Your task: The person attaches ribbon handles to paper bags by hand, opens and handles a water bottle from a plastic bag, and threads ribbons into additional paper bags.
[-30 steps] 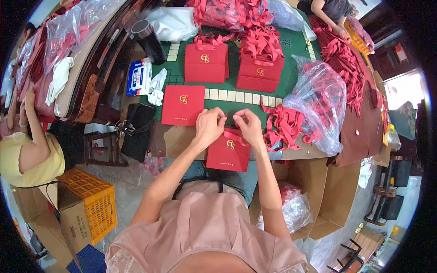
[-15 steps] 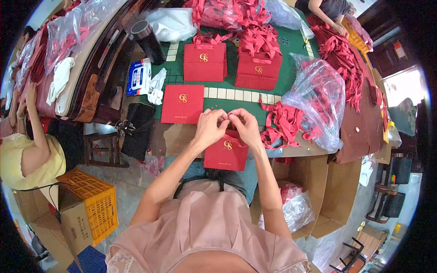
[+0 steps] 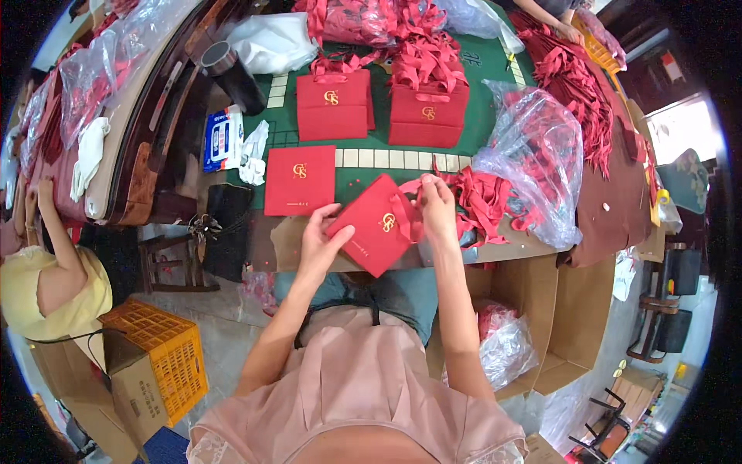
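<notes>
A small red paper gift bag [image 3: 372,232] with a gold emblem is tilted above the table's near edge. My left hand [image 3: 318,241] grips its left side, thumb on the front face and fingers behind. At its upper right, my right hand [image 3: 436,207] is closed in a pinch on the bag's red ribbon handle [image 3: 410,215]. Left of the bag, another flat red bag [image 3: 300,181] lies on the table. A heap of loose red ribbons [image 3: 485,197] lies just right of my right hand.
Stacked red bags [image 3: 334,108] and ribboned bags [image 3: 427,116] stand farther back. A clear plastic bag of ribbons [image 3: 533,166] lies to the right. Wet wipes [image 3: 223,141] and a black flask [image 3: 233,77] are at left. Cardboard boxes [image 3: 576,317] stand below the table. Other people work nearby.
My hands have moved apart from their fingertip-to-fingertip position. My left hand has taken the bag's side, and the bag has been raised and tilted. My right hand has moved right with the ribbon.
</notes>
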Tool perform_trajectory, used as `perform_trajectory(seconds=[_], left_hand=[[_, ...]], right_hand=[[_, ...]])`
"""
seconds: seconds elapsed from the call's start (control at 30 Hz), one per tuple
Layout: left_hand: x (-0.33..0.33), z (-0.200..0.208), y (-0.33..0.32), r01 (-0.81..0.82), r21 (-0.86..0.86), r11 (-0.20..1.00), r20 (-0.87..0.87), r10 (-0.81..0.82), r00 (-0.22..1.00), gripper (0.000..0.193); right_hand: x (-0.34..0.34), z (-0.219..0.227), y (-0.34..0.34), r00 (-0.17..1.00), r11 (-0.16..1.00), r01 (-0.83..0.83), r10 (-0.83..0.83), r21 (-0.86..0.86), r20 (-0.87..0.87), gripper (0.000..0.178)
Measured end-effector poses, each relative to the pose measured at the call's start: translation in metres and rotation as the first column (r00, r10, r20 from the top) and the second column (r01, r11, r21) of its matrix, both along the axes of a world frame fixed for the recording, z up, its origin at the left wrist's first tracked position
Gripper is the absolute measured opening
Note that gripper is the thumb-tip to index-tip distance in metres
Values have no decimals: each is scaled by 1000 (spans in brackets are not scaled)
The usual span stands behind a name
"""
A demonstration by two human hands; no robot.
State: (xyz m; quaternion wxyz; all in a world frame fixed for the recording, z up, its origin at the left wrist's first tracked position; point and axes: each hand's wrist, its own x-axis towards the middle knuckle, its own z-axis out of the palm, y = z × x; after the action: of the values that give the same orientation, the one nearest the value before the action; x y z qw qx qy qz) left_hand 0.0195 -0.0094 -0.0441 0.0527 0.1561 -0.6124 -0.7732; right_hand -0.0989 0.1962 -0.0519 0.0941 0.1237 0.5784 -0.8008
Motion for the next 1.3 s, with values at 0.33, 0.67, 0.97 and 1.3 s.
perform_trajectory(seconds=[0.33,0.67,0.97,1.3], left_hand=[[23,19,10,123,-221,967,-88,-145,985,35],[22,32,-4,139,-192,972,-45,-150,988,41],[-7,66,-9,-55,-752,657,-254,-212,944,54],[18,7,46,140,-970,199,40,-437,899,92]], right_hand=[[-11,-5,-32,992,998,33,-25,62,-123,21],[-25,5,6,912,912,102,74,398,-404,24],[65,41,72,930,567,7,299,824,-214,12],[85,24,63,850,267,154,455,951,-265,8]])
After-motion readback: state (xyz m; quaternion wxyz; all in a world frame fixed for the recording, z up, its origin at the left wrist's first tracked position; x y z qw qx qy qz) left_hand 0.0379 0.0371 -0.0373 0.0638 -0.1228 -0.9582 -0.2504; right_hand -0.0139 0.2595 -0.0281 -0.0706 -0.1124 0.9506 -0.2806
